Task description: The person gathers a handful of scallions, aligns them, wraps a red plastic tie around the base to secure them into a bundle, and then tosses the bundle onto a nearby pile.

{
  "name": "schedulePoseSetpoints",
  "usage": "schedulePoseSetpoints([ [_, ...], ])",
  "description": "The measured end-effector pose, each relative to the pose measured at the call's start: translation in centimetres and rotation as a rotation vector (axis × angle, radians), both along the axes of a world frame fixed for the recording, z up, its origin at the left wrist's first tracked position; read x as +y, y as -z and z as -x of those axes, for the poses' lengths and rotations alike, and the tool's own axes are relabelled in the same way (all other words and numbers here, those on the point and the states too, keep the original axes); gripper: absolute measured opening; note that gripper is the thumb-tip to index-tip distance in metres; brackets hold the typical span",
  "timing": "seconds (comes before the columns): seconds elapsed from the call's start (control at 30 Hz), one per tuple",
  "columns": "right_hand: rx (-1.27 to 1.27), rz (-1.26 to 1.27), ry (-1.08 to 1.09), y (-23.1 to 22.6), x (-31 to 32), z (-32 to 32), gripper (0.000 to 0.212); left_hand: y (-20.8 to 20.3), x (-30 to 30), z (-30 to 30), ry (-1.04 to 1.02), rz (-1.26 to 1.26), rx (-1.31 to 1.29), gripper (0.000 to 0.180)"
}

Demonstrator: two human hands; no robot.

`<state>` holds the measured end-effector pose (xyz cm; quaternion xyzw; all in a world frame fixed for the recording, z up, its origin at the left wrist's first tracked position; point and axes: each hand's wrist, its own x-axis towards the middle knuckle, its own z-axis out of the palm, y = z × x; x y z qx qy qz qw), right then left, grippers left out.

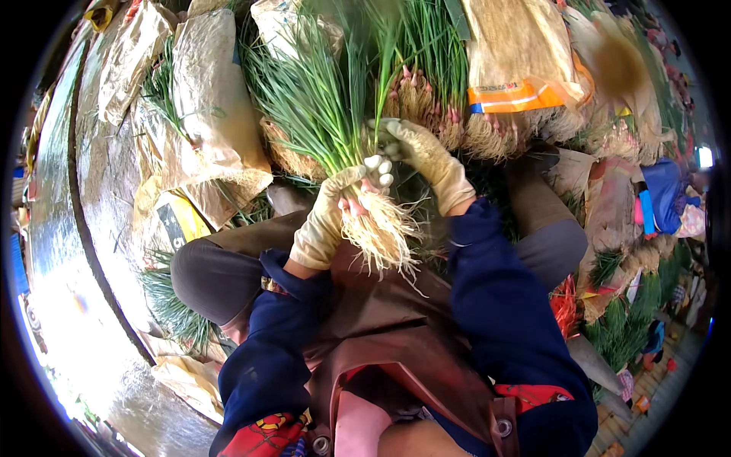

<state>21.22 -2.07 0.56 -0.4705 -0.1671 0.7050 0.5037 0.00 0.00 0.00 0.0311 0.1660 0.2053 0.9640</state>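
My left hand (pixel 324 222), in a pale, soiled glove, is wrapped round a bunch of green onions (pixel 324 126) near the bulbs. White glove fingertips show on the bunch's right side. Its long green leaves point up and away. Pinkish bulbs and stringy pale roots (pixel 381 236) hang toward my lap. My right hand (pixel 422 152), gloved too, is just right of the bunch. Its fingers are curled in and seem to pinch a single green onion stalk by the leaves; the fingertips are dark and partly hidden.
Beyond my hands lie more rooted green onions (pixel 426 95), partly under a beige sack (pixel 521 46) with an orange band. Worn sacks (pixel 213 91) lie at the left, beside a wet, shiny floor (pixel 114 228). My bent knees flank the work. Red plastic (pixel 563 305) and more onion greens are at the right.
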Motion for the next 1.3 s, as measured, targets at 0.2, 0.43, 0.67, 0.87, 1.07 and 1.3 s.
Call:
schedulePoseSetpoints([
  [0.2,0.285,0.017,0.09,-1.3,1.3,1.2,0.03,-3.2,-0.5,-1.7,-0.036,-0.094,0.101,0.043],
  [0.43,-1.438,-0.103,-0.122,1.5,-0.2,-3.8,0.022,-1.2,2.0,0.6,0.091,-0.207,0.199,0.033],
  [0.67,-1.536,0.181,-0.484,-4.7,4.9,-5.9,0.034,-4.6,2.8,1.5,-0.302,-0.03,0.241,0.029],
  [0.87,-1.569,0.523,-0.427,1.2,14.2,-12.2,0.034,-4.0,2.8,-3.9,-0.148,0.007,0.199,0.044],
  [1.07,-0.932,-0.113,-0.517,-3.7,4.6,-1.8,0.027,-0.7,3.6,-1.6,-0.029,-0.252,0.446,0.023],
  [1.3,-0.125,0.127,0.143,0.2,3.6,3.5,0.023,-0.1,2.0,-2.7,-0.112,-0.129,0.433,0.028],
])
